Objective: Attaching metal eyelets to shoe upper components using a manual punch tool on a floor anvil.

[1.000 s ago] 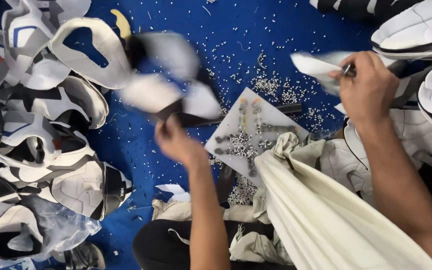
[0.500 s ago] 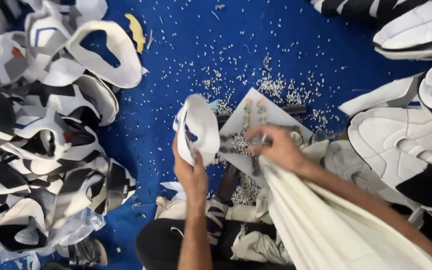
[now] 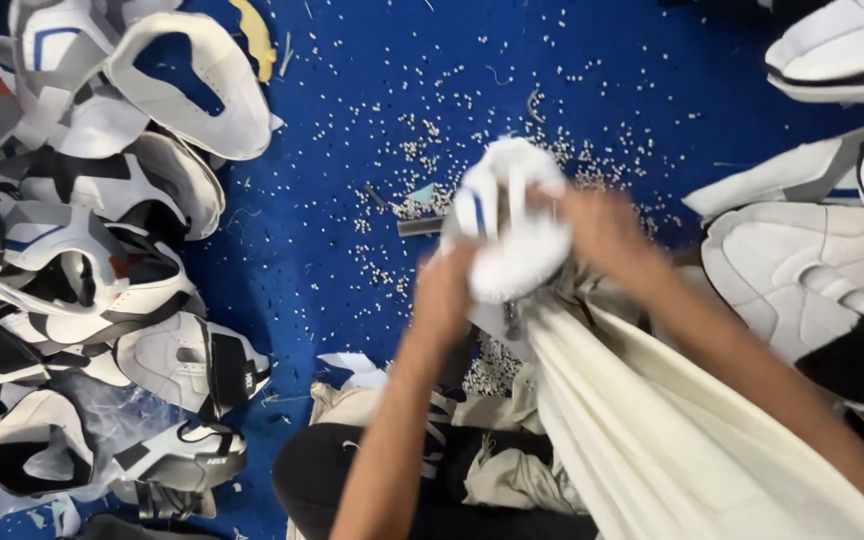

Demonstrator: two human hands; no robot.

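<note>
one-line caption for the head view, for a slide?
Both hands, left and right, hold a white shoe upper over a blue mat strewn with white punch-outs.

shoe upper (image 3: 512, 225) between both hands, piled uppers (image 3: 82, 260) left, pellets (image 3: 472, 130) behind

your only view comes from the camera on your head, looking almost straight down, close over your left hand (image 3: 444, 290) and right hand (image 3: 602, 228). it faces the blue floor covering (image 3: 352, 100) speckled with small white bits, your lap at the bottom edge. no second view shares the scene.
</note>
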